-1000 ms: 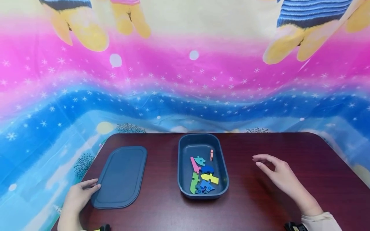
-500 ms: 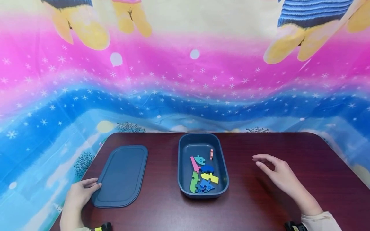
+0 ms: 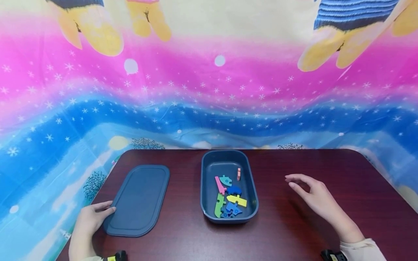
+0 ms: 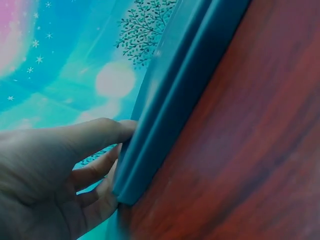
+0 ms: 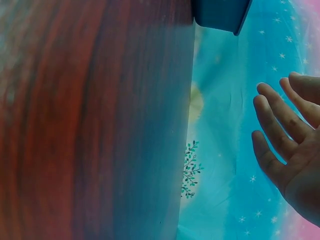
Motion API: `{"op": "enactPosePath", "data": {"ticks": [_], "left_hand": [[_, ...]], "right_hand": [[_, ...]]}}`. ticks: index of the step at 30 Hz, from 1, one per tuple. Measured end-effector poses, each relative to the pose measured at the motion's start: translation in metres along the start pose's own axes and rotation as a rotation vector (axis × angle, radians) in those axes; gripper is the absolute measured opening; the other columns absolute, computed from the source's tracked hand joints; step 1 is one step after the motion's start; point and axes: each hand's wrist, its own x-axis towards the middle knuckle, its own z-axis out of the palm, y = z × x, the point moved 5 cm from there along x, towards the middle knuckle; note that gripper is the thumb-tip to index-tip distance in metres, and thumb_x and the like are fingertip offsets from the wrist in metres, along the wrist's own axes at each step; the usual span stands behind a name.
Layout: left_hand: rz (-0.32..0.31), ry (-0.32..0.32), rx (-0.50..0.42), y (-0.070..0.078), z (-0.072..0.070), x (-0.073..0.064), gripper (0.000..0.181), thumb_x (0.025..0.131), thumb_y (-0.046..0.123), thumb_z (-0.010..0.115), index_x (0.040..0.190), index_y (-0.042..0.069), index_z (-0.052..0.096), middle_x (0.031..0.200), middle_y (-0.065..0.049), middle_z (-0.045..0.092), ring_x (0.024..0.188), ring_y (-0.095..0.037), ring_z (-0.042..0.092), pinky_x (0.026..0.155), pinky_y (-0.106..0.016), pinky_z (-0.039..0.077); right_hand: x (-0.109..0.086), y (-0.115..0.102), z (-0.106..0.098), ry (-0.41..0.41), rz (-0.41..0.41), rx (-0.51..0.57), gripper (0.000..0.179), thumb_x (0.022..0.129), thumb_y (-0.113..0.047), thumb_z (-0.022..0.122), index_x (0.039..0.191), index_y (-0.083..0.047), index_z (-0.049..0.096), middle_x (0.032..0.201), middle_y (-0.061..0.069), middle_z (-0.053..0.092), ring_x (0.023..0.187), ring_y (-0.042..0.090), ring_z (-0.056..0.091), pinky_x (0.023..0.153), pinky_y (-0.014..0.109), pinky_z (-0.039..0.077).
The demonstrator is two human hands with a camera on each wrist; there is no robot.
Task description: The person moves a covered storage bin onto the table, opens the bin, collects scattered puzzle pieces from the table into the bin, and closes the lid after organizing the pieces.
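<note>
My left hand [image 3: 89,221] pinches the left edge of a dark blue-grey lid [image 3: 138,199], thumb on top and fingers at the edge from below. In the left wrist view, the lid [image 4: 167,95] shows its grooved rim close over the wood. At the middle of the table stands a matching open box [image 3: 205,174]. Inside it lie several puzzle pieces, among them a yellow piece [image 3: 237,201], a green piece [image 3: 219,206], a pink piece [image 3: 220,185] and a teal piece [image 3: 226,180]. My right hand [image 3: 311,194] hovers right of the box with loosely bent fingers, holding nothing.
The dark red-brown table [image 3: 281,235] has rounded far corners. Behind it hangs a colourful printed cloth [image 3: 209,90], meeting the table's far edge. A small orange piece [image 3: 238,174] sits apart near the box's right wall.
The lid has shifted a little to the right and its far right corner sits slightly higher, with my left hand moving along. My right hand and the box have stayed put.
</note>
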Motion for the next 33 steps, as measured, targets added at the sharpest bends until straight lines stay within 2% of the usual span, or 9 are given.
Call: {"op": "enactPosePath", "data": {"ticks": [2, 4, 8, 10, 18, 23, 29, 33], "left_hand": [[-0.028, 0.007, -0.024, -0.001, -0.001, 0.000, 0.053, 0.093, 0.035, 0.070, 0.130, -0.002, 0.063, 0.128, -0.031, 0.058, 0.126, -0.058, 0.038, 0.090, -0.064, 0.045], [-0.043, 0.016, -0.047, -0.001, -0.001, 0.000, 0.054, 0.092, 0.034, 0.071, 0.132, -0.003, 0.061, 0.125, -0.029, 0.061, 0.128, -0.056, 0.036, 0.093, -0.065, 0.043], [-0.034, 0.033, -0.033, 0.002, -0.001, 0.000, 0.057, 0.092, 0.031, 0.072, 0.134, -0.006, 0.057, 0.104, -0.016, 0.073, 0.125, -0.053, 0.043, 0.095, -0.065, 0.039], [-0.029, 0.042, -0.027, 0.005, -0.002, 0.000, 0.058, 0.092, 0.031, 0.072, 0.134, -0.007, 0.057, 0.101, -0.013, 0.074, 0.122, -0.052, 0.045, 0.095, -0.066, 0.039], [0.003, 0.071, -0.042, 0.011, -0.002, -0.002, 0.053, 0.096, 0.026, 0.067, 0.135, -0.008, 0.056, 0.114, -0.022, 0.069, 0.122, -0.052, 0.047, 0.092, -0.062, 0.045], [0.033, 0.069, -0.072, 0.015, -0.001, -0.003, 0.057, 0.098, 0.036, 0.063, 0.137, -0.005, 0.055, 0.123, -0.027, 0.063, 0.121, -0.051, 0.049, 0.089, -0.059, 0.048], [0.045, 0.013, -0.092, 0.017, 0.000, -0.003, 0.075, 0.094, 0.055, 0.061, 0.139, -0.004, 0.053, 0.124, -0.025, 0.063, 0.126, -0.051, 0.044, 0.092, -0.059, 0.046], [0.073, -0.045, -0.069, 0.021, 0.002, -0.003, 0.080, 0.093, 0.060, 0.058, 0.140, -0.005, 0.052, 0.130, -0.029, 0.058, 0.127, -0.052, 0.042, 0.092, -0.060, 0.046]], "right_hand": [[0.000, 0.000, 0.000, 0.000, 0.002, -0.001, 0.022, 0.097, -0.022, 0.067, 0.118, -0.018, 0.071, 0.109, -0.002, 0.072, 0.103, 0.004, 0.060, 0.084, 0.028, 0.047], [0.000, 0.000, 0.000, 0.001, 0.003, 0.000, 0.022, 0.097, -0.021, 0.067, 0.118, -0.017, 0.071, 0.108, -0.002, 0.072, 0.103, 0.004, 0.060, 0.084, 0.027, 0.046], [0.000, 0.002, 0.000, 0.004, 0.002, 0.000, 0.021, 0.096, -0.020, 0.068, 0.117, -0.019, 0.071, 0.108, -0.002, 0.072, 0.103, 0.003, 0.060, 0.084, 0.025, 0.046], [0.000, 0.002, -0.001, 0.005, 0.003, 0.000, 0.021, 0.096, -0.020, 0.068, 0.117, -0.020, 0.071, 0.108, -0.002, 0.072, 0.102, 0.002, 0.060, 0.083, 0.023, 0.046], [0.000, 0.003, -0.001, 0.000, 0.006, 0.011, 0.021, 0.097, -0.021, 0.067, 0.118, -0.022, 0.070, 0.109, -0.002, 0.072, 0.104, -0.001, 0.058, 0.085, 0.025, 0.045], [0.000, 0.002, -0.002, 0.005, -0.001, 0.006, 0.021, 0.097, -0.021, 0.067, 0.118, -0.021, 0.071, 0.108, -0.002, 0.072, 0.104, 0.000, 0.057, 0.085, 0.025, 0.045], [0.000, 0.003, -0.002, 0.005, 0.002, 0.000, 0.022, 0.097, -0.023, 0.067, 0.118, -0.020, 0.071, 0.109, -0.002, 0.072, 0.105, -0.001, 0.057, 0.085, 0.028, 0.045], [0.000, 0.003, -0.001, 0.003, -0.002, 0.009, 0.021, 0.097, -0.022, 0.067, 0.118, -0.022, 0.071, 0.108, -0.003, 0.072, 0.104, -0.002, 0.057, 0.084, 0.023, 0.043]]}}
